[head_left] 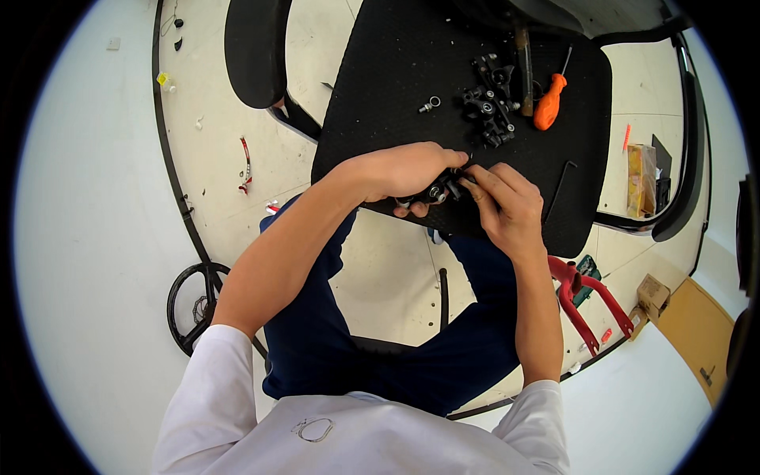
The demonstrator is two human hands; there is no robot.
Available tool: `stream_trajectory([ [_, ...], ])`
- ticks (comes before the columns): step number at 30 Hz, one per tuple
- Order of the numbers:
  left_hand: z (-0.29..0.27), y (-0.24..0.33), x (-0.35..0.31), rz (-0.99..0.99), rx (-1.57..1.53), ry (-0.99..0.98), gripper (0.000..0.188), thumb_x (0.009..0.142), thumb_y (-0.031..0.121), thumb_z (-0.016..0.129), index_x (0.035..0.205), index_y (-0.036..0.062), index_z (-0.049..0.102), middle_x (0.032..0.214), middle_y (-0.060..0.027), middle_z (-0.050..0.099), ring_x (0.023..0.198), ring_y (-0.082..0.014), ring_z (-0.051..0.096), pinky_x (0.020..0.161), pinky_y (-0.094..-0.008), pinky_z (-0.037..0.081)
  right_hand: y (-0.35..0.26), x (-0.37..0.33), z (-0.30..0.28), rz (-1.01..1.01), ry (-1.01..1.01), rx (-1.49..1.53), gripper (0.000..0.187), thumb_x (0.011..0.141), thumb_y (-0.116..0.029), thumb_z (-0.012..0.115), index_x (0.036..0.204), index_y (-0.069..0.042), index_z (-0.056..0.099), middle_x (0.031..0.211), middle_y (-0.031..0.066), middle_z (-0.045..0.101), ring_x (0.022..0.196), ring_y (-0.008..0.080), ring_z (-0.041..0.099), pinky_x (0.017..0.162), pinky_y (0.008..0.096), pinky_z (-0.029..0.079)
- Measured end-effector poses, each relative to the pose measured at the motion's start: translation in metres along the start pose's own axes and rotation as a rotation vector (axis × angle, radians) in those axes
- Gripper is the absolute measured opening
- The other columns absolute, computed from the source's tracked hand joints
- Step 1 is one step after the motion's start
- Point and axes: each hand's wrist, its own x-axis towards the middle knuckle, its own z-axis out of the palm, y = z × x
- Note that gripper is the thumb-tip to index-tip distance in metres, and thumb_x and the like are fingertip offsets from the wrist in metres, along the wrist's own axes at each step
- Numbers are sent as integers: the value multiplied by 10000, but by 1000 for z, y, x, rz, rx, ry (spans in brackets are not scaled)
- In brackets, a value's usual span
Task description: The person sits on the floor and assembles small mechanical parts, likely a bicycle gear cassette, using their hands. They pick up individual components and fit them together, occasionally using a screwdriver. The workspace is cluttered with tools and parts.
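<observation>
Over the near edge of a black chair seat, my left hand is closed around a small black metal part that looks like a bicycle brake caliper. My right hand meets it from the right, thumb and fingers pinched at the caliper's end. Whatever small piece may sit between those fingertips is hidden. Beyond my hands lie more black caliper parts in a cluster. A small silver bolt with a ring rests to their left. To the right of my right hand is a black hex key.
An orange-handled screwdriver and a tool with a brownish handle lie at the seat's far right. Armrests flank the seat. On the floor are a red bicycle fork, a cardboard box and a black wheel.
</observation>
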Motion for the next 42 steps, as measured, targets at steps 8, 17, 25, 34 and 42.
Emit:
stream_trajectory([
  [8, 0, -1, -3, -46, 34, 30, 473, 1007, 429, 365, 708, 78, 470, 566, -6, 458, 412, -93, 433, 322, -243, 302, -1, 2, 2, -23, -41, 16, 180, 760, -24, 729, 930, -2, 673, 672, 75, 524, 570, 219, 531, 500, 331, 435],
  [17, 6, -1, -5, 22, 164, 144, 512, 1008, 445, 363, 689, 60, 473, 496, -9, 426, 368, -105, 380, 344, -255, 293, -3, -2, 7, -37, -13, -12, 185, 772, -19, 711, 950, -3, 664, 658, 76, 492, 540, 219, 517, 471, 332, 422],
  [25, 7, -6, 0, 179, 114, 160, 532, 1010, 461, 362, 711, 42, 498, 490, -3, 404, 367, -95, 346, 352, -255, 279, -6, -6, 8, -16, 35, -92, 194, 777, -14, 705, 964, -6, 653, 648, 65, 478, 504, 201, 509, 444, 315, 409],
  [34, 31, -3, 13, 505, -265, 128, 536, 1015, 497, 350, 773, 52, 526, 548, -30, 471, 432, -122, 456, 385, -257, 357, -12, 9, -2, 332, 458, 147, 92, 905, -38, 626, 946, 38, 656, 737, 61, 643, 600, 110, 557, 535, 251, 432],
  [42, 16, 4, 20, 488, -492, 206, 464, 1002, 475, 403, 840, 54, 514, 712, -46, 536, 532, -141, 532, 412, -276, 396, -16, 8, -15, 781, 319, 1004, 234, 975, -201, 564, 904, 18, 611, 620, -57, 385, 483, 12, 298, 416, 201, 197],
])
